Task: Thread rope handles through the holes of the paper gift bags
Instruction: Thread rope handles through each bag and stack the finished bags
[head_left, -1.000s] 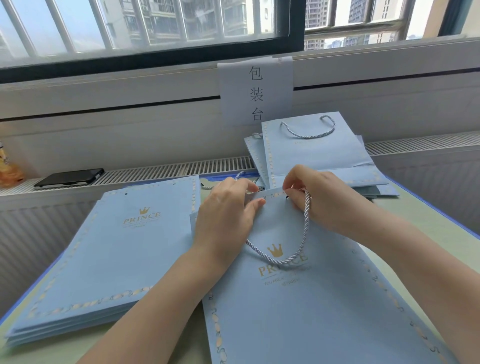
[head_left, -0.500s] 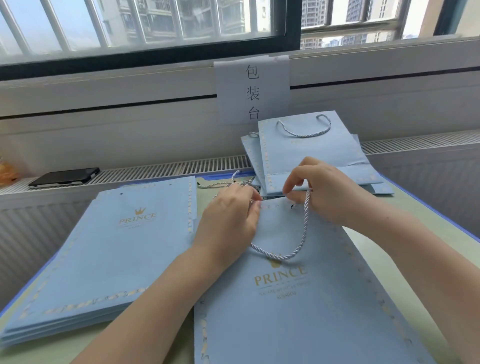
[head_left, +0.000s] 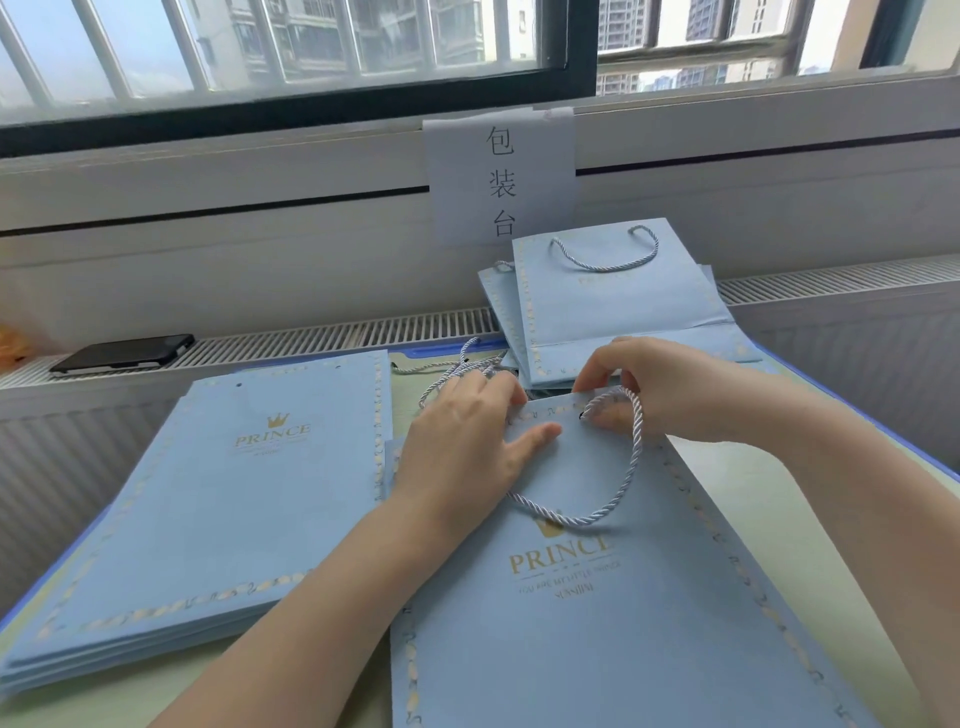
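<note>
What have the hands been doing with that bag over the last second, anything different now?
The left hand has opened: its thumb now lies flat on the bag near the top edge, instead of pinching there. The right hand keeps pinching the rope handle at the right hole, and the loop lies much as before. The stack of bags and the finished bags have not moved.

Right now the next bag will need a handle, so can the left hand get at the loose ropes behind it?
Probably yes. The loose ropes lie on the table just past the left hand, nothing covering them. But that hand is pressing down the bag and would have to let go first.
</note>
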